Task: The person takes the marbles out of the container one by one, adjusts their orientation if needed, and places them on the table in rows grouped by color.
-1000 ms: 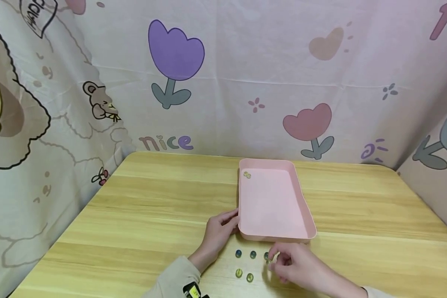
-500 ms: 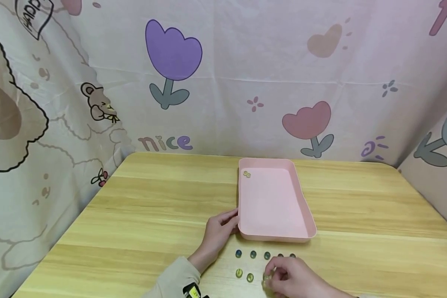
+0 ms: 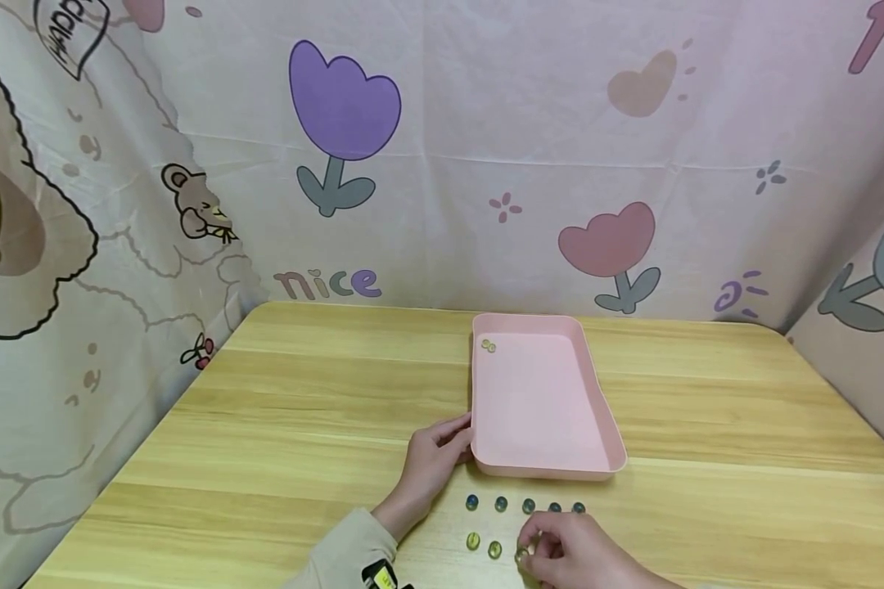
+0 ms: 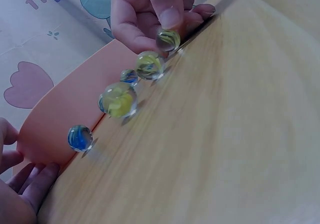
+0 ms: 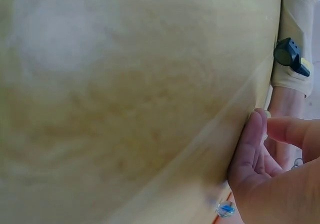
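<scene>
A pink tray (image 3: 538, 401) lies on the wooden table, with two small pale marbles (image 3: 489, 346) in its far left corner. My left hand (image 3: 429, 462) touches the outside of its near left side, its fingers (image 4: 40, 184) resting along the wall. In front of the tray runs a row of several bluish marbles (image 3: 501, 504). Nearer to me lie two yellow-green marbles, one yellowish (image 3: 473, 541) and one beside it (image 3: 494, 550). My right hand (image 3: 578, 548) pinches another yellow-green marble (image 4: 168, 40) between thumb and fingertips, at the right end of this nearer row, low over the table.
A fabric backdrop (image 3: 427, 229) printed with tulips and bears hangs behind and on both sides of the wooden table (image 3: 324, 384). A dark device (image 5: 287, 52) is strapped at the left sleeve's cuff.
My right hand has moved down and left with the marble, from beside the bluish row to the nearer row, uncovering the right-hand bluish marbles. The left hand stays at the tray.
</scene>
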Tool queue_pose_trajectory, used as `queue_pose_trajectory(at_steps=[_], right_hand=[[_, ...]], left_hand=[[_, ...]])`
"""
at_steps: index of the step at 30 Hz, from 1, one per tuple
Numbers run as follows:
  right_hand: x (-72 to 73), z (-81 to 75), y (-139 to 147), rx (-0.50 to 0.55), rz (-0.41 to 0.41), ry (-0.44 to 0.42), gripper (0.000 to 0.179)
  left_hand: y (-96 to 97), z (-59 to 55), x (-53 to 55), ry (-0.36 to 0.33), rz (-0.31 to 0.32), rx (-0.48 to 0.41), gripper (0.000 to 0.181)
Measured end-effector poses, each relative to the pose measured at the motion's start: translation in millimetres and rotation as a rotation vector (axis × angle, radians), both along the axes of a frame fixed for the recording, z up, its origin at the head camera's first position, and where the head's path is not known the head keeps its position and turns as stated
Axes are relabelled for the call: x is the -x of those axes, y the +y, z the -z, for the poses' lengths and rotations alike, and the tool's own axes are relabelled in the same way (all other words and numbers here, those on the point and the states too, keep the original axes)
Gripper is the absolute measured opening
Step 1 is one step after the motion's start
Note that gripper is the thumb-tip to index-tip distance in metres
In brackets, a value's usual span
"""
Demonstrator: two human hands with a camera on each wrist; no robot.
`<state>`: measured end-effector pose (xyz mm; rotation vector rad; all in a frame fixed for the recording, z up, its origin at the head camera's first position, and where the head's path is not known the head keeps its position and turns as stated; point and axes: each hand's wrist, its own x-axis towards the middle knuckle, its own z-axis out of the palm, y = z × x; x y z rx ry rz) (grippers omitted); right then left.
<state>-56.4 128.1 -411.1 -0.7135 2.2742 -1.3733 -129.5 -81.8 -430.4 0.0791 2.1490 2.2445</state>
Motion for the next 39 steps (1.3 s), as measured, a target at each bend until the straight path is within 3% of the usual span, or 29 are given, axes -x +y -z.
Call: queue_pose_trajectory(at_steps=[17, 39], right_hand=[[-1.3, 0.2, -1.7, -0.065, 0.027, -0.007, 0.012], [-0.3, -2.0, 0.9, -0.074, 0.010, -0.012, 0.013]], left_hand=[[0.3, 1.0, 0.8, 0.007, -0.004, 0.012, 0.034], [0.9, 1.5, 0.5, 0.002, -0.004, -0.013, 0.034]])
